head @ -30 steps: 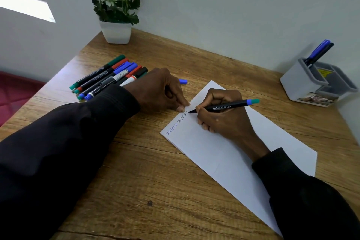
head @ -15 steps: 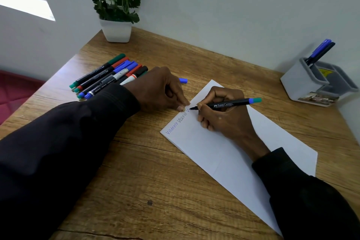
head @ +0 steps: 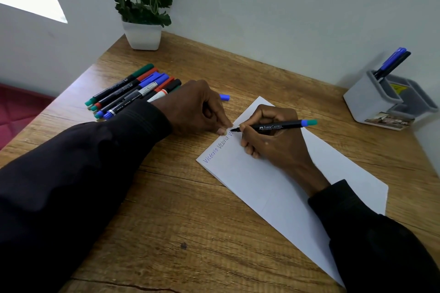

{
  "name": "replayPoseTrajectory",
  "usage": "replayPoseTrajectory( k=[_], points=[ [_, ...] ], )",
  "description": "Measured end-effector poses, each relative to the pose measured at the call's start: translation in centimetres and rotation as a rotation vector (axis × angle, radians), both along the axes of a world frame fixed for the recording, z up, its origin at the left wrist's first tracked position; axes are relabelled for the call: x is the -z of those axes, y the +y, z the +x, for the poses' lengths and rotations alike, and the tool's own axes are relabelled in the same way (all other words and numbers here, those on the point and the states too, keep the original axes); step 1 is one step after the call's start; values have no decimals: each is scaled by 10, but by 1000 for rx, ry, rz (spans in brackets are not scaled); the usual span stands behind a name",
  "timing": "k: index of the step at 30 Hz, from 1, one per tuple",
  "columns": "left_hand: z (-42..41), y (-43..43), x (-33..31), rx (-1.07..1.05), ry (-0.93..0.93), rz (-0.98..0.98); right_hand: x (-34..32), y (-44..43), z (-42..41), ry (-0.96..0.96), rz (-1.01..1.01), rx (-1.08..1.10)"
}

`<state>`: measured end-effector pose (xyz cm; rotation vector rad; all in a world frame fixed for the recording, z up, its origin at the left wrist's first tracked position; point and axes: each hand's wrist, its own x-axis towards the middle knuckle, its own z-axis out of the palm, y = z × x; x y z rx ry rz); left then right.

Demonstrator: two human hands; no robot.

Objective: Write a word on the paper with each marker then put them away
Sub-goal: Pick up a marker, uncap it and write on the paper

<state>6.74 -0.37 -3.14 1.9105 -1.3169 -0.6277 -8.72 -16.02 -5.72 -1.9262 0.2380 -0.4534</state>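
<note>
One blue cap (head: 225, 97) partly hidden behind left hand (head: 197, 109); right hand (head: 273, 143) grips marker (head: 281, 125).

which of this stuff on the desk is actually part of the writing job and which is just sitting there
Part of the job: paper, black marker in the right hand, bunch of markers at the left, loose blue cap, grey holder with two stowed markers.

Just lying about: potted plant in the corner.

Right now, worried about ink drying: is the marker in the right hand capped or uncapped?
Uncapped: the marker in the right hand shows its bare tip on the paper.
</note>
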Motion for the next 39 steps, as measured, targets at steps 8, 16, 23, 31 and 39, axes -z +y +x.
replayPoseTrajectory(
  k=[8,16,23,31,39],
  points=[
    [0,0,1,-8,-14,-4,0,-1,1,5,11,23],
    [0,0,0,17,9,-20,1,0,1,-20,24,27],
    [1,0,2,14,11,-24,-1,-1,1,26,16,61],
    [1,0,2,13,8,-18,0,-1,1,-11,37,38],
    [1,0,2,3,-1,-2,-1,-1,1,6,50,63]
  ],
)
